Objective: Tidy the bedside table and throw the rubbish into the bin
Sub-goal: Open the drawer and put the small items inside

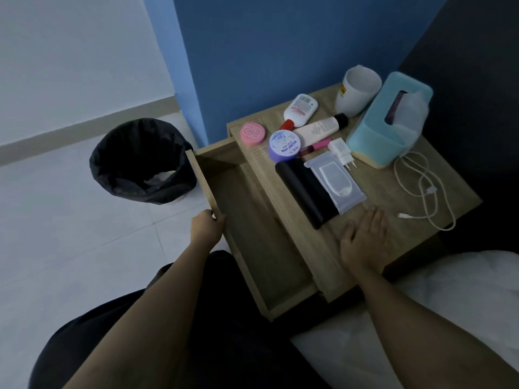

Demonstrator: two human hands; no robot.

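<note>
Up top, a blue wall meets a pale white wall on the left, with a beige skirting board running along its foot. Below that lie light floor tiles (the grout lines only faintly showing). On the right is a dark panel, with white bedding in the lower corner and dark trousers at the bottom.

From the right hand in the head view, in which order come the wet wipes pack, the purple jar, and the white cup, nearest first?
Measured from the right hand, resting flat on the table:
1. Wet wipes pack, just beyond the fingertips.
2. Purple jar, farther back, toward the left.
3. White cup, farthest, at the back by the blue wall.
</note>
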